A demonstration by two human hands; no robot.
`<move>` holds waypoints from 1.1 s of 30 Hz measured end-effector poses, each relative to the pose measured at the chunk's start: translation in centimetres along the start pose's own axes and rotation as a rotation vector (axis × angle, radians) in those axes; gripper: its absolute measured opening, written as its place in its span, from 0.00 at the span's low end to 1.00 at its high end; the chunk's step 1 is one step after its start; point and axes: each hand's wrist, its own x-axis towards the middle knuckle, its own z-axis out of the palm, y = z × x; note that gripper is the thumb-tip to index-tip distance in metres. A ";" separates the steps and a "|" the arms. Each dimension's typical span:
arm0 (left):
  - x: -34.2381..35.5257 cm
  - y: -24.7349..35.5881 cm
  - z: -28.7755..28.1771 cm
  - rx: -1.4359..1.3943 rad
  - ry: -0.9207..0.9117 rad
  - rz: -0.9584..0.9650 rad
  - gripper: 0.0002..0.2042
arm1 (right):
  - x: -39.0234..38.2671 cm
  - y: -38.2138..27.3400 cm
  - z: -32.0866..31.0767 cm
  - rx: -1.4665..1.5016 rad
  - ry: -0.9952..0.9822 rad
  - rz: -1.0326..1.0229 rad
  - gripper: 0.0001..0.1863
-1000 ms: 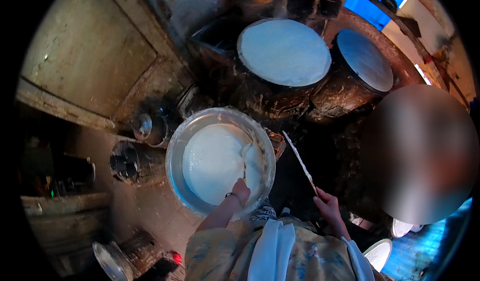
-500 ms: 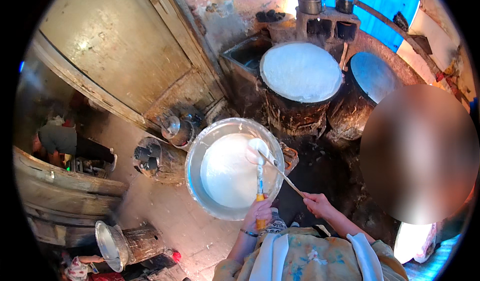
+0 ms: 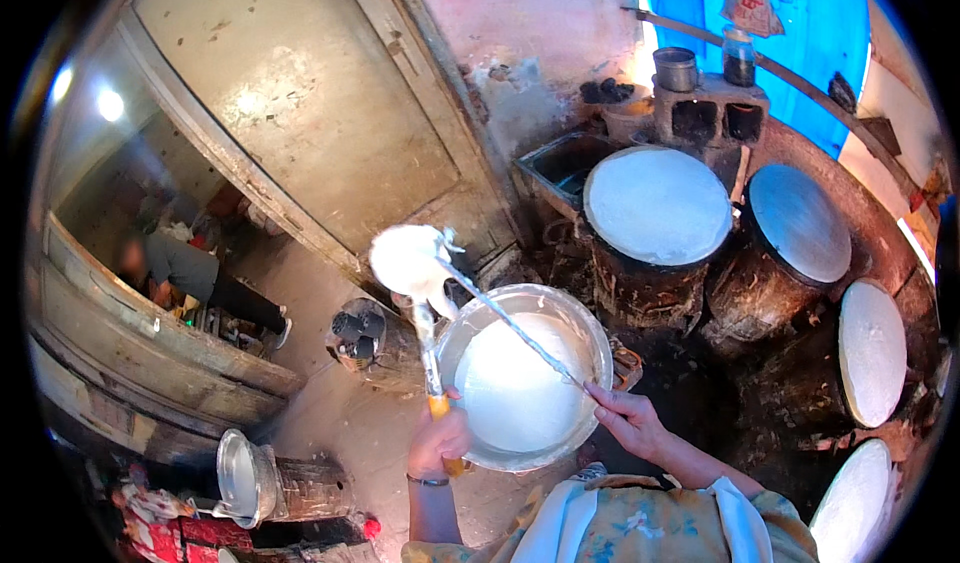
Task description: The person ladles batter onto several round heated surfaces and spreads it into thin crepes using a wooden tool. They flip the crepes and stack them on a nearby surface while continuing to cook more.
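My left hand (image 3: 438, 438) is closed round the yellow handle of a long metal ladle (image 3: 428, 348). The ladle's head, coated in white liquid, is lifted beyond the left far edge of a wide metal basin (image 3: 600, 353), and white strands hang from it. Pinched in my right hand (image 3: 627, 420) is a thin stick (image 3: 515, 328), which slants over the basin. Its far end meets the white-coated ladle head. Thin white batter-like liquid (image 3: 520, 383) fills the basin's bottom.
Drum-shaped stoves carry round plates, one white-covered (image 3: 660, 206) and one grey (image 3: 798, 221). More white rounds (image 3: 872, 353) stand at the right. A container of dark cylinders (image 3: 358, 331) sits left of the basin. Another person (image 3: 190, 268) bends at the left; a smaller metal pot (image 3: 240, 478) is lower left.
The ladle has risen out of the basin and swung up to the left, with the stick's end following it. My view has shifted, bringing more white rounds into sight at the right.
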 end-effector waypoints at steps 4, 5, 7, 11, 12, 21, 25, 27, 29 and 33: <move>1.2 -0.1 -4.0 -0.536 0.070 -0.242 0.12 | 2.3 1.2 1.2 0.009 0.001 0.074 0.20; 1.2 -0.1 -4.3 -0.507 0.142 -0.259 0.11 | 2.8 1.5 1.3 0.006 -0.012 0.124 0.20; 1.4 -0.2 -4.8 -0.439 0.283 -0.293 0.12 | 3.3 2.1 1.4 0.021 -0.014 0.221 0.19; -0.5 -0.3 -4.2 -0.401 0.039 -0.226 0.13 | 3.7 4.2 1.0 0.095 0.074 0.322 0.19; -0.3 -0.9 -4.0 -0.296 0.089 -0.202 0.13 | 3.8 4.8 0.7 0.106 0.084 0.346 0.19; 9.8 -3.9 4.0 0.029 0.066 -0.496 0.12 | 3.1 6.7 -6.2 -0.572 0.037 0.343 0.17; 15.7 -7.0 13.3 0.241 -0.203 -0.606 0.14 | -0.9 7.7 -13.4 -0.504 0.390 0.228 0.16; 18.1 -8.7 19.4 0.346 -0.325 -0.628 0.15 | -2.9 6.8 -17.4 -0.481 0.567 0.203 0.16; 20.6 -11.5 26.0 0.459 -0.443 -0.712 0.15 | -5.1 6.5 -21.0 -0.476 0.770 0.175 0.16; 25.0 -17.9 37.2 0.598 -0.709 -0.776 0.17 | -8.1 5.1 -27.3 -0.385 1.093 0.286 0.17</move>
